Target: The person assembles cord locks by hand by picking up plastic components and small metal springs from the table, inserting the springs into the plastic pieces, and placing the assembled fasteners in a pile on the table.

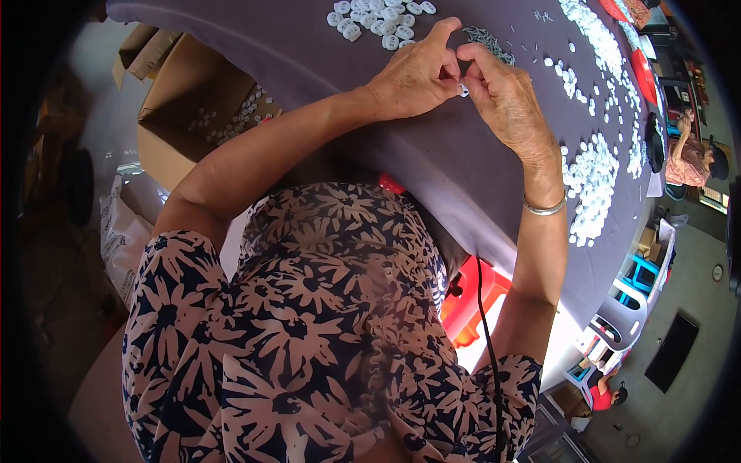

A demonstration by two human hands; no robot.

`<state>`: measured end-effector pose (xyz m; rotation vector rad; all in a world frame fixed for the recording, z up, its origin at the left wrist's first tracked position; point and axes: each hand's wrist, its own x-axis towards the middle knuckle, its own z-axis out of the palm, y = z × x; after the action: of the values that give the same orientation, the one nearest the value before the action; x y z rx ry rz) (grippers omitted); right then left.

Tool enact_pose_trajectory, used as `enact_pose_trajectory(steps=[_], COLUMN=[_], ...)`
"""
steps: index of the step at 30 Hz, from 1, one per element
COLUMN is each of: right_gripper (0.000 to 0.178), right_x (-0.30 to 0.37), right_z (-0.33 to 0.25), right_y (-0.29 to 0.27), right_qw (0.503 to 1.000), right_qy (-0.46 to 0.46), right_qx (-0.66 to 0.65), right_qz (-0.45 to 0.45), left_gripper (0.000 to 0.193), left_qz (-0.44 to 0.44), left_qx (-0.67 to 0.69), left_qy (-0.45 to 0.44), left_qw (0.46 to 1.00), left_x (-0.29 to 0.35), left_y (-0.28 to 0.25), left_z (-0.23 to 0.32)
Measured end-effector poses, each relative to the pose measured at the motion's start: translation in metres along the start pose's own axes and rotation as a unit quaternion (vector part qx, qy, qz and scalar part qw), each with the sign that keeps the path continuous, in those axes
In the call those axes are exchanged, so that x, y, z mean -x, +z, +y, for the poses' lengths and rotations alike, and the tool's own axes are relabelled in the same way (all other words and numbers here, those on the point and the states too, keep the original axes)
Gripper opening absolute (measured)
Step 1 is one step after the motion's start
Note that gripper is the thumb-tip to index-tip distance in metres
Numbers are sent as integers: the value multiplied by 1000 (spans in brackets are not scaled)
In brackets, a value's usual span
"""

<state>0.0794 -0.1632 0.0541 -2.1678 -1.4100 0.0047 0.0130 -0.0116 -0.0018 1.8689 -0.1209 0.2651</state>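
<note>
My left hand (417,79) and my right hand (505,100) meet over the grey-covered table. Between their fingertips is a small white plastic piece (463,90), mostly covered by fingers. The left thumb and fingers pinch it. Thumb and forefinger of my right hand close in on the same spot, though what they grip there is hidden. Just beyond the hands lies a heap of small grey metal screws or pins (494,48). To the far left of it is a pile of white oval pieces with holes (378,19).
Loose small white pieces (590,189) spread along the table's right side, with another heap (594,35) farther off. A cardboard box (166,147) with white pieces inside stands at left. A red plastic stool (471,297) is below the table edge. Other people (689,158) are at the far right.
</note>
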Motion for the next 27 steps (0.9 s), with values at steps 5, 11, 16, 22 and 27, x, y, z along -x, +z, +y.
enact_pose_trajectory(steps=[5, 11, 16, 22, 27], right_gripper=[27, 26, 21, 10, 8], right_x=[1, 0, 1, 36, 35], right_z=[4, 9, 9, 25, 20], right_y=[-4, -7, -16, -4, 27], right_qw=[999, 998, 975, 953, 940], right_qy=[22, 61, 184, 201, 207], right_qx=[-23, -25, -121, -226, -260], right_qz=[-17, -1, 27, 33, 74], left_gripper=[75, 72, 68, 66, 64], left_qz=[-11, -32, -47, -36, -44], left_qx=[4, 28, 42, 56, 23], left_qy=[14, -3, 4, 41, 23], left_qw=[1000, 999, 998, 997, 999], left_x=[-2, -3, -2, -5, -5], left_y=[-1, -2, -2, 2, -5], left_z=[-4, 1, -1, -12, -11])
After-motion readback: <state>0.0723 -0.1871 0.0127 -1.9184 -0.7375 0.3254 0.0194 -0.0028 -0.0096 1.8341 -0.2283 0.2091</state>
